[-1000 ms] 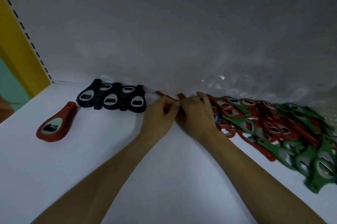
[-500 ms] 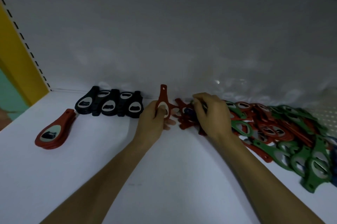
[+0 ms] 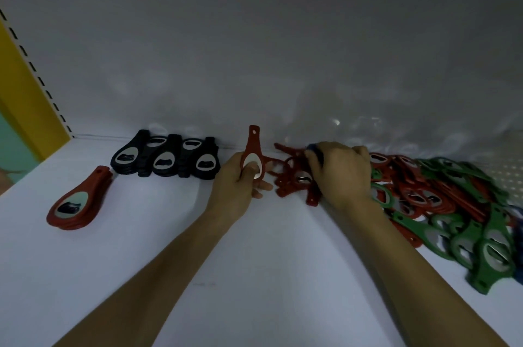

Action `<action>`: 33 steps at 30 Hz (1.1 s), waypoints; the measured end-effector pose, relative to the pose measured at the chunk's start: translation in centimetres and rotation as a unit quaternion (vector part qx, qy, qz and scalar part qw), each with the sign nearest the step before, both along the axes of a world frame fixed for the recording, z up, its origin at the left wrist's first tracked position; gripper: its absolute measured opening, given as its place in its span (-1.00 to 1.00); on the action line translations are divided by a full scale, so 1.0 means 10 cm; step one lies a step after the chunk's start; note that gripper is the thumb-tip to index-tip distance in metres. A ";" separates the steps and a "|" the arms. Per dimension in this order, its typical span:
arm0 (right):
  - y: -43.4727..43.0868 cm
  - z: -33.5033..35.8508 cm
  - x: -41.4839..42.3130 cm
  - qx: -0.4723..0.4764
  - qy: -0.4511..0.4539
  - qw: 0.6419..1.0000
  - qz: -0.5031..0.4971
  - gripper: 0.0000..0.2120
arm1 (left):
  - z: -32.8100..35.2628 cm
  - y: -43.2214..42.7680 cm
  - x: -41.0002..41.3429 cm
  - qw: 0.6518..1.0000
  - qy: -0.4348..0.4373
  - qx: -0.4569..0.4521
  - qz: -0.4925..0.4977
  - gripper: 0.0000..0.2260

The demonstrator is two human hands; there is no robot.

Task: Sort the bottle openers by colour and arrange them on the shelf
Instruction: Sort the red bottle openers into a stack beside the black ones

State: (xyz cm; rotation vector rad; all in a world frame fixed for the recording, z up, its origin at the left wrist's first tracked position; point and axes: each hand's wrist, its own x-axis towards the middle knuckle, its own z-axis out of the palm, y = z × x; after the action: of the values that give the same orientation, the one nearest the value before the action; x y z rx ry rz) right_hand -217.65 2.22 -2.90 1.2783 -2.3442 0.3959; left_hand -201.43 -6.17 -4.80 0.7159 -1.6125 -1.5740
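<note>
My left hand (image 3: pixel 236 185) grips a red bottle opener (image 3: pixel 252 148) and holds it upright, handle up, above the white shelf (image 3: pixel 254 262). My right hand (image 3: pixel 339 174) is closed on a dark blue opener (image 3: pixel 314 148), over a loose clump of red openers (image 3: pixel 288 179). A stack of red openers (image 3: pixel 77 202) lies at the left. Behind it stands a row of black openers (image 3: pixel 167 158) against the back wall. A mixed heap of red and green openers (image 3: pixel 458 205) spreads along the right.
The shelf's white back wall (image 3: pixel 254 64) rises right behind the openers. A yellow upright (image 3: pixel 25 92) with slots bounds the shelf on the left. Bare shelf surface lies in front, between and under my forearms.
My left hand has lifted a red opener out of the clump and turned it upright. My right hand shifted right and closed on a blue opener. The view moved slightly closer.
</note>
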 end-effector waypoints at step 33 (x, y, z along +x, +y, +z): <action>-0.16 -0.07 0.45 -0.201 -0.460 0.824 0.263 -0.79 | 0.03 -0.07 0.02 0.999 -0.001 0.043 -0.008 -0.93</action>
State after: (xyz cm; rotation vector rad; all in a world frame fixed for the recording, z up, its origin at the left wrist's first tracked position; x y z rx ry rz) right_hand -213.13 0.58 -3.63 1.7238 -2.2642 1.9495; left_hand -201.20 -6.91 -4.50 0.7518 -1.5629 -1.6622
